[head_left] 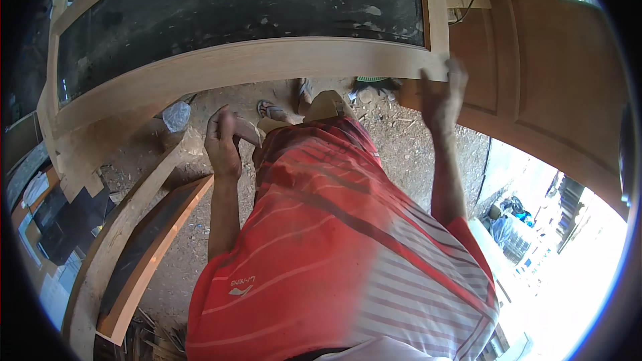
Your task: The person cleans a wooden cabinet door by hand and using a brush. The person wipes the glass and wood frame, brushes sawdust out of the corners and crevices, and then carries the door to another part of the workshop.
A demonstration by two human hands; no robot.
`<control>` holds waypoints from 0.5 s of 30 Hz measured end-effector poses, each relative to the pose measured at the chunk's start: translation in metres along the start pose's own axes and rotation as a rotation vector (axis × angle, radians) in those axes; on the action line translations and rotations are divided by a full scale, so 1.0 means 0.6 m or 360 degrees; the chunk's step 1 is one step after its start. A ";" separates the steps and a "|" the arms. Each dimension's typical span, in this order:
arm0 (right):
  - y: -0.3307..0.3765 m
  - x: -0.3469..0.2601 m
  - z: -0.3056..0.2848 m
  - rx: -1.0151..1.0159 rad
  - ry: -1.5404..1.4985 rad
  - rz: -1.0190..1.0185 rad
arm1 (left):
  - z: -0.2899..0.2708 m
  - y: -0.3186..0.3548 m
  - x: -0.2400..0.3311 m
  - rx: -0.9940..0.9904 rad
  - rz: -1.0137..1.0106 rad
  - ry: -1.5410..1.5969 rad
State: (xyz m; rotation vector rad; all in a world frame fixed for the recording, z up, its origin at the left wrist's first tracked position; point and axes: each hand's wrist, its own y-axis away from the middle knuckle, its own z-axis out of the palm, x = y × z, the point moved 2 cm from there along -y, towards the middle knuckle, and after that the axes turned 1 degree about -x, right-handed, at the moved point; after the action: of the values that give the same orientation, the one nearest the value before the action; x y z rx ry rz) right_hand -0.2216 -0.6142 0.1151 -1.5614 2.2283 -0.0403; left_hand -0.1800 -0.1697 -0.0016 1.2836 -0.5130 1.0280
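Note:
A long wooden frame with a dark panel inside it lies across the far side in front of me. My left hand is in front of the frame's near edge, its fingers closed on a small flat brownish piece with a pale edge; I cannot make out its exact kind. At the frame's near right corner is my right hand, slightly blurred, thumb and fingers apart and nothing seen between them. Whether its fingertips touch the wood I cannot tell.
Large brown panelled door stands at the right. A wooden beam and a dark board with an orange-brown edge lean at the left. A clear plastic bag is below the frame. Wood scraps litter the dirt floor.

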 end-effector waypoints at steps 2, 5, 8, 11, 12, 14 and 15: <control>0.036 0.031 0.051 -0.0230 0.0241 -0.0055 | 0.000 -0.003 0.002 0.0021 0.0018 -0.0039; 0.017 0.032 0.042 0.0125 0.0435 -0.0075 | 0.007 -0.002 0.009 -0.0021 0.0084 -0.0352; -0.021 0.040 0.033 0.0234 0.0228 -0.0044 | 0.043 0.007 0.025 -0.0105 0.0112 -0.0423; -0.053 0.085 0.038 0.0211 -0.0117 -0.0094 | 0.102 0.007 0.035 -0.0388 0.0235 -0.0513; -0.060 0.091 0.033 0.0230 -0.0136 -0.0082 | 0.128 0.008 0.043 -0.0394 0.0254 -0.0534; -0.070 0.096 0.025 0.0153 0.0044 -0.0145 | 0.175 0.005 0.053 -0.0506 0.0372 -0.0691; -0.072 0.106 0.028 -0.0178 -0.0228 0.0189 | 0.193 0.001 0.052 -0.0530 0.0391 -0.0677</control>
State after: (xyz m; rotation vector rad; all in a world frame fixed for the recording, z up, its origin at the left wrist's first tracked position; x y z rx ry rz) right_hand -0.1950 -0.6841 0.0906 -1.4355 2.2379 0.2272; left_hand -0.1401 -0.2685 0.0537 1.1560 -1.1416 0.8213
